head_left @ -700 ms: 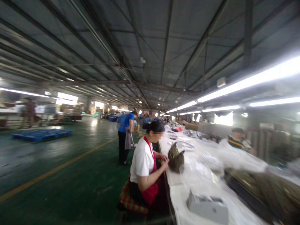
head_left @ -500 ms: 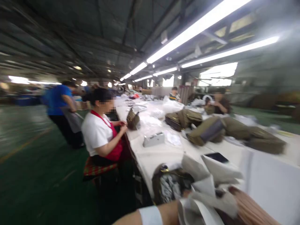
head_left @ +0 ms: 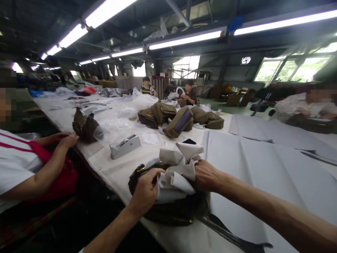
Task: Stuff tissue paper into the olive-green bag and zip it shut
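Observation:
A dark olive bag (head_left: 171, 212) lies at the table's near edge, its strap trailing to the right. Crumpled white-grey paper (head_left: 175, 179) bulges out of the bag's opening. My left hand (head_left: 147, 188) is closed on the paper's left side, at the bag's rim. On the right side of the same paper, my right hand (head_left: 206, 175) is closed, with its fingertips partly hidden in the folds. A dark phone (head_left: 189, 141) lies just behind the paper.
Large white paper sheets (head_left: 252, 168) cover the table's right side. A grey tape dispenser (head_left: 125, 146) stands left of centre. Several olive bags (head_left: 179, 123) are piled behind it. A co-worker in a red apron (head_left: 56, 172) sits at left, hands at another bag (head_left: 85, 124).
My view has swung to the right, so the scene sits further left. Both my hands, low and blurred before, now show clearly at the paper in the bag.

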Motion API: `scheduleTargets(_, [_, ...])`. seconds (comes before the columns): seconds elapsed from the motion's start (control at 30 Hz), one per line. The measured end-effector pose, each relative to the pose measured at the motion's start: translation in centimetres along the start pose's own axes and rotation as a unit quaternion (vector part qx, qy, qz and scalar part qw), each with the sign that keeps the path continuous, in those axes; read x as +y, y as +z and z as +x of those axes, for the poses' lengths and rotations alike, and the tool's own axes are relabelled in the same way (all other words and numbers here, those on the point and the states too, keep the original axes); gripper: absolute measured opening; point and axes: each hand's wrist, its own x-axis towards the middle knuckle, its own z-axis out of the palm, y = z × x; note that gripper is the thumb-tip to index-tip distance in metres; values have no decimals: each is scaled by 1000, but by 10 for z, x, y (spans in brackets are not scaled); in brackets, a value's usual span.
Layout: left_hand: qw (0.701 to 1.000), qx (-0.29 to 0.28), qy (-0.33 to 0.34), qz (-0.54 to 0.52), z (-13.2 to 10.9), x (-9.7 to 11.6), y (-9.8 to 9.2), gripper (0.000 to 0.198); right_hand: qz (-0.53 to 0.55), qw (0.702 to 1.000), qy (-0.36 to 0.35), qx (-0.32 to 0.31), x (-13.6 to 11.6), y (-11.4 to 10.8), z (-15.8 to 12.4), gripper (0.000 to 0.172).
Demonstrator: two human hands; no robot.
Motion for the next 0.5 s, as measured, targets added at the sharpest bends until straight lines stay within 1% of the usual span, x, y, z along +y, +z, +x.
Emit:
scheduleTargets(0.03, [1000, 12, 19, -5, 0, 5, -7, 16, 3, 1000, 1, 1, 0, 1, 0, 15])
scheduleTargets(0.1, [996, 36, 87, -2, 1, 15, -18, 17, 13, 1000, -3, -3, 0, 1, 1, 16])
scheduleTargets(0.13, [992, 28, 121, 4, 0, 17, -21, 13, 19, 1000, -6, -1, 1, 2, 1, 18])
scheduleTargets(0.17, [990, 3, 141, 13, 0, 16, -21, 9, 26, 1000, -7, 7, 3, 3, 0, 21])
scheduleTargets(0.2, [989, -29, 140, 24, 0, 11, -21, 11, 33, 999, -6, 21, 4, 4, -1, 24])
scheduleTargets(0.27, [992, -89, 79, 50, 1, -7, -16, 25, 36, 998, -8, 56, 8, 5, -5, 26])
scheduleTargets(0.3, [990, -114, 47, 68, 2, -18, -13, 29, 27, 997, -14, 75, 10, 5, -7, 24])
scheduleTargets(0.33, [985, -142, 32, 95, 4, -29, -9, 31, 13, 995, -27, 94, 11, 4, -9, 20])
scheduleTargets(0.37, [975, -174, 37, 133, 6, -38, -6, 29, -2, 993, -51, 110, 10, 3, -9, 16])
scheduleTargets(0.4, [958, -214, 59, 181, 10, -45, -3, 25, -11, 989, -84, 122, 8, 1, -9, 15])
scheduleTargets(0.43, [933, -259, 90, 233, 13, -49, 0, 20, -9, 985, -120, 126, 5, 0, -7, 14])
scheduleTargets(0.47, [901, -302, 118, 287, 16, -52, 3, 18, 0, 981, -149, 122, 1, -2, -5, 13])
scheduleTargets(0.5, [869, -337, 134, 336, 19, -52, 6, 18, 9, 980, -170, 104, -3, -3, -2, 14])
